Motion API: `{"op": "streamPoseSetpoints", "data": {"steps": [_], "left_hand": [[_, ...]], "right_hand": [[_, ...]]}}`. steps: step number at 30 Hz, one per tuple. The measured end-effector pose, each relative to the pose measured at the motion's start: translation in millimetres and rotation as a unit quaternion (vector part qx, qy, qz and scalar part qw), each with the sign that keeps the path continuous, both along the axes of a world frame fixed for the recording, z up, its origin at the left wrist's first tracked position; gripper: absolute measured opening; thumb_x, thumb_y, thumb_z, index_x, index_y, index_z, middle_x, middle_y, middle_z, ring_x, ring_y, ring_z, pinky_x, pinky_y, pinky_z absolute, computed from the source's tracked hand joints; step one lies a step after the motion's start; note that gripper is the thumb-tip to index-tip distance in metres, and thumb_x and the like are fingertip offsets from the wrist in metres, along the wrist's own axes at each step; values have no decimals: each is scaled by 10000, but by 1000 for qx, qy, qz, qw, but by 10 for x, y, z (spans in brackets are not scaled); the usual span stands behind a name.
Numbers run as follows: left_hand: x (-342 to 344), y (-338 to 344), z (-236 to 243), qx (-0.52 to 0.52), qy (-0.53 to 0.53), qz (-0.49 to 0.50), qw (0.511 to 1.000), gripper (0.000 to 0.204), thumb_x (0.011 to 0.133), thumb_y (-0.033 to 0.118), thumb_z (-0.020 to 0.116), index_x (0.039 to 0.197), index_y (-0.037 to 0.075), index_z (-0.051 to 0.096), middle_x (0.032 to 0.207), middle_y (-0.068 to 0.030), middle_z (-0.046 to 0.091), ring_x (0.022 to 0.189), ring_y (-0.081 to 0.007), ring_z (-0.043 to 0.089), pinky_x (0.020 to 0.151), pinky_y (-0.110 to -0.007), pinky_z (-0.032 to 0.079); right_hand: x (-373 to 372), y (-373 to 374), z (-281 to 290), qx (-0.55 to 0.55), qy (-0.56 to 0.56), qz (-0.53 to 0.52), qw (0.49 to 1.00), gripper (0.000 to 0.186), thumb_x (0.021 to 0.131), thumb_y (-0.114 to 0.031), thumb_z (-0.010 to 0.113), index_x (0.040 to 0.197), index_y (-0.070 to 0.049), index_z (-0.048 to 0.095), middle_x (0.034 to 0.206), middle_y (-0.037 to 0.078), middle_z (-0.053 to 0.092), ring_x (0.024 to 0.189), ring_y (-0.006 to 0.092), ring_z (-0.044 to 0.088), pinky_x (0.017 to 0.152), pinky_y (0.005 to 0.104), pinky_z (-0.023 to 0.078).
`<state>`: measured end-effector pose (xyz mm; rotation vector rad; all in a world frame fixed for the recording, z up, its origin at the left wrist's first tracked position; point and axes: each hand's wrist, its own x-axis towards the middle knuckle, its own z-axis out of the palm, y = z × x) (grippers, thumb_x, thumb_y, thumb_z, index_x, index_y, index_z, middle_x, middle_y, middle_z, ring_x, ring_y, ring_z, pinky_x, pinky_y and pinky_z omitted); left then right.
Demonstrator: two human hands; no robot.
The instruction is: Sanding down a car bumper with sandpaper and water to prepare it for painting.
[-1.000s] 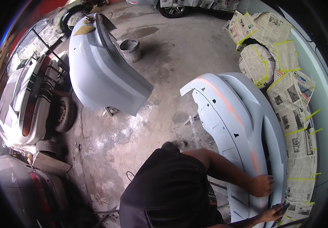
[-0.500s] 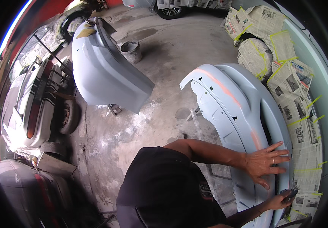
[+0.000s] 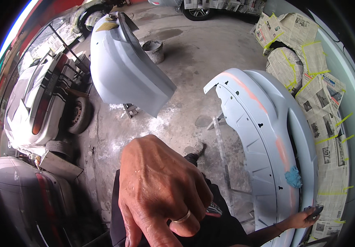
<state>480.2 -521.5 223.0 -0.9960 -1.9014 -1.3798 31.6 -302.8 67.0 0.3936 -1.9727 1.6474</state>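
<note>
My left hand, with a ring on one finger, is raised close to the camera, knuckles up. Its fingers curl downward, and their tips are hidden or cut off by the lower edge. At lower right my right hand grips a small dark pad against the outer edge of a pale blue-grey car bumper. Orange-pink patches show along the bumper's ridge. A crumpled blue cloth lies on that ridge, ahead of my right hand and apart from it.
Newspaper sheets taped in yellow-green cover a car on the right. A second grey bumper stands at the far left beside a bucket. Stored bumpers and a wheel line the left side. A thin-legged stand supports the near bumper.
My left hand has lifted off the bumper and come back toward the camera, its spread fingers now curled. The blue cloth now shows where that hand was. My right hand stays at the bumper's edge.
</note>
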Motion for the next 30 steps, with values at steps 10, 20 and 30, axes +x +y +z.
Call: {"op": "streamPoseSetpoints", "data": {"steps": [10, 20, 30], "left_hand": [[-124, 170, -22, -76, -10, -57, 995, 359, 1049, 352, 464, 1340, 163, 553, 801, -85, 511, 610, -181, 507, 630, -340, 480], [-239, 359, -55, -42, 58, -145, 987, 629, 1001, 552, 490, 1357, 48, 615, 568, -4, 494, 414, -111, 482, 395, -271, 370], [-203, 523, -206, 105, 57, -106, 987, 605, 998, 514, 525, 1348, 29, 616, 633, -13, 565, 470, -112, 552, 426, -277, 413]], "right_hand": [[-58, 36, -37, -22, 12, 24, 999, 469, 981, -157, 641, 1352, 47, 440, 1189, 252, 634, 1049, 291, 669, 907, 352, 567], [-161, 43, -109, -43, 34, 47, 997, 463, 978, -136, 634, 1346, 62, 434, 1149, 272, 645, 975, 286, 686, 803, 343, 581], [-36, 49, -47, -50, 38, 39, 997, 480, 969, -138, 649, 1348, 62, 434, 1084, 247, 643, 882, 264, 675, 749, 334, 565]]}}
